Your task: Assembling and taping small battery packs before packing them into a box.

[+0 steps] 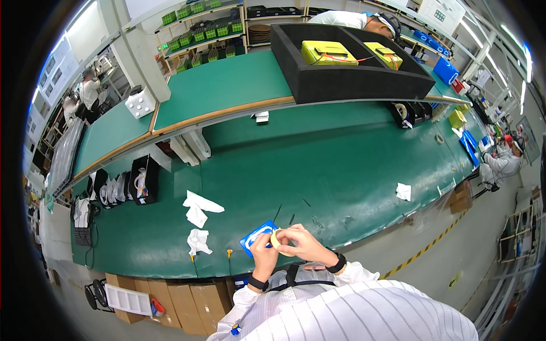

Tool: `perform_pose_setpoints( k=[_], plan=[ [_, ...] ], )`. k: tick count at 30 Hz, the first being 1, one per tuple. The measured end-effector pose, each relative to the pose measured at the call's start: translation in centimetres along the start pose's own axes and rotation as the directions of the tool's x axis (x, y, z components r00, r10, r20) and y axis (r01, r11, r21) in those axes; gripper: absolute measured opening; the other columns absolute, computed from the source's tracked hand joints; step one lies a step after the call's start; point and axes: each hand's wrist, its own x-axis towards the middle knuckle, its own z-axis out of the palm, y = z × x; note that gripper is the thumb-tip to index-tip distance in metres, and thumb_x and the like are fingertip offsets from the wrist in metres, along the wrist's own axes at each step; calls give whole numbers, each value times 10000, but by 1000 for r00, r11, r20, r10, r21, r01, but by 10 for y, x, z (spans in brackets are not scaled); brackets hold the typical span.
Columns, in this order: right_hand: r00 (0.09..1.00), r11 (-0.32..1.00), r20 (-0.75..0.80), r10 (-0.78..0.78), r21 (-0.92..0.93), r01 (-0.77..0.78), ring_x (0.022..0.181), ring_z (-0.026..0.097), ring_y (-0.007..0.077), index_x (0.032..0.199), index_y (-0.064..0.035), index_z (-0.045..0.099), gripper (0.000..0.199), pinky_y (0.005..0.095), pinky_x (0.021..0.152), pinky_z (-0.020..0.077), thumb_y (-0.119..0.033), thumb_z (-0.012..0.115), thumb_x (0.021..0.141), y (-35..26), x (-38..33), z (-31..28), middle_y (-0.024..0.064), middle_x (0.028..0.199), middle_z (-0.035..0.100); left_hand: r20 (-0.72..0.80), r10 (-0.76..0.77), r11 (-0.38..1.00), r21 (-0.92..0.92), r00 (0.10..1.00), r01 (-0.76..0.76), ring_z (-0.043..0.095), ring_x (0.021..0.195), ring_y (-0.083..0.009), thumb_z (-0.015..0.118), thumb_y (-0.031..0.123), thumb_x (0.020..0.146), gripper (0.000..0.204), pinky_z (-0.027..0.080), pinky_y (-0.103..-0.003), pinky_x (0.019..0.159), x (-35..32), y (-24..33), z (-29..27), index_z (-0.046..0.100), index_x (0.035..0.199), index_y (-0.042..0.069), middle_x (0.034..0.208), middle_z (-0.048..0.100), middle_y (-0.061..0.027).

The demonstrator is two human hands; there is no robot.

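Near the table's front edge, my right hand grips a cream roll of masking tape, its fingers and thumb around the ring. Close against the roll is my left hand, its fingers bent together; whatever is between them is too small to make out. Just beyond my left fingers lies a flat blue piece with a white loop on it, partly hidden by that hand. Thin dark strips lie on the green table past the roll.
Crumpled white papers and yellow-tipped leads lie to the left. Black bins stand farther left. A raised green shelf crosses behind, bearing a black foam tray with yellow battery packs. Other people work beyond.
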Motion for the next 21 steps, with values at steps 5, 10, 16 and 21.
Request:
perform_pose_setpoints(
  k=[5,10,16,21],
  plan=[
    [987,953,5,160,260,-156,621,531,122,971,-24,618,181,278,640,438,-174,675,888,0,-12,8,20,678,577,-37,-42,998,-49,998,40,625,605,-187,757,-11,739,118,472,-301,558,2,-2,-4,658,803,-20,700,633,-97],
    [925,919,-106,364,199,-339,555,444,34,886,-10,603,152,242,485,336,-144,669,909,-2,-19,1,-30,599,505,-111,-119,991,-82,987,110,641,614,-206,769,13,758,108,487,-309,596,-1,0,-1,671,779,-25,695,666,-107],
    [910,940,-252,329,-7,-342,530,437,34,913,-6,589,253,245,475,328,-215,730,891,3,-16,4,-37,541,464,-96,-127,987,-115,987,116,659,649,-148,741,-12,805,58,518,-271,611,-5,-8,2,691,831,-29,768,696,-89],
    [887,937,-307,345,172,-305,516,469,45,1029,-21,583,274,237,479,353,-221,716,899,16,0,16,-27,533,489,93,-372,787,-496,924,367,655,709,-117,699,24,889,97,532,-240,646,-7,-16,6,696,951,-50,837,703,-75]
  ],
)
